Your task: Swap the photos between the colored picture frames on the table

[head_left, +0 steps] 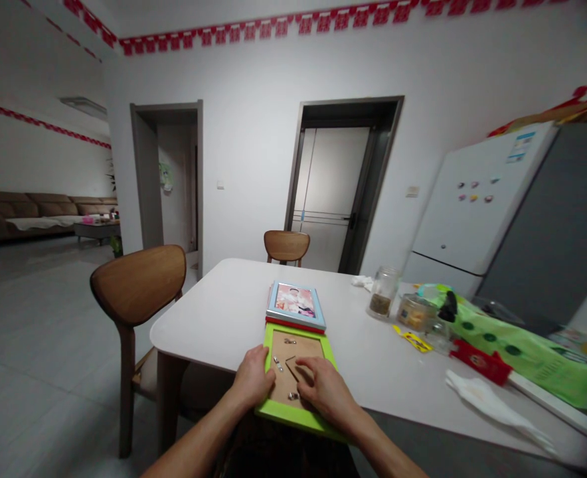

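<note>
A lime-green picture frame (287,413) lies face down over the near table edge, its brown backing board (284,382) upward. Small metal clips sit along the board's top, left and bottom sides, and a thin angled cut marks its middle. My left hand (253,377) grips the frame's left side, fingers closed around the edge. Over the board's right half is my right hand (326,392), index finger and thumb bent and apart, tips at the board near the cut. It hides the board's right side. Just beyond lies a light-blue picture frame (293,301) with a photo, on top of a red frame (293,324).
On the table's right stand a glass jar (382,295) and a lower jar (416,312). Nearby lie a yellow packet (413,338), a red packet (481,362), a green package (512,342) and white tissue (493,405). Wooden chairs (141,285) stand left and behind.
</note>
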A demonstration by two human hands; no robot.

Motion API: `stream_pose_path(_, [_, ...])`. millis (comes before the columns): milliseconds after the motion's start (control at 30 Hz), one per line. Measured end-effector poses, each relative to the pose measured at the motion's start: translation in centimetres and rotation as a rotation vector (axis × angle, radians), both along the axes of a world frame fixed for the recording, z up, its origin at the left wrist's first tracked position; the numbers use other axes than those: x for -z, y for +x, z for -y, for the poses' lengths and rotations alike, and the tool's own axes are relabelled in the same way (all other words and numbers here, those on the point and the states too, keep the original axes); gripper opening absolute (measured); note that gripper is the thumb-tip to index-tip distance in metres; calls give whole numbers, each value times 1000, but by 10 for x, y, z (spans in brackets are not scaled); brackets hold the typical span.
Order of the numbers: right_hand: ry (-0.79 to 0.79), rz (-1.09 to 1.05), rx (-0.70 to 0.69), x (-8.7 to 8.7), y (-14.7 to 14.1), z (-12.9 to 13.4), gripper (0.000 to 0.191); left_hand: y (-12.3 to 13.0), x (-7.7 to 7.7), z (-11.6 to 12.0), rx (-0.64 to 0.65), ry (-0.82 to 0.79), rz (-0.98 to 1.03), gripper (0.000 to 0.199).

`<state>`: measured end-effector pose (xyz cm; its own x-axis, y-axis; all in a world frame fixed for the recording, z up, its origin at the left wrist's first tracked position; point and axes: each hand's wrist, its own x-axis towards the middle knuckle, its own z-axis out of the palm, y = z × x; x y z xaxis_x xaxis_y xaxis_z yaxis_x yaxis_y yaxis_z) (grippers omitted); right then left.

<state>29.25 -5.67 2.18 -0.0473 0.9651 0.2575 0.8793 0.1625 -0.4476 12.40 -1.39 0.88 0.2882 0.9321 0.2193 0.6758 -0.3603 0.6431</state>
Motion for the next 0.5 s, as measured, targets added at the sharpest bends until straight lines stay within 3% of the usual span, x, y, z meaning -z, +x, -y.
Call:
stream_pose_path(233, [12,17,41,-8,2,-8,38,0,-3,-1,-44,-44,130,35])
stream_pose_path(367, [37,-4,72,-23,-3,-8,36,4,-11,1,-87,-57,294,42])
stream_pose_path(500, [104,-68,33,-41,-21,-4,33,4,-18,1,-43,-151,483,33])
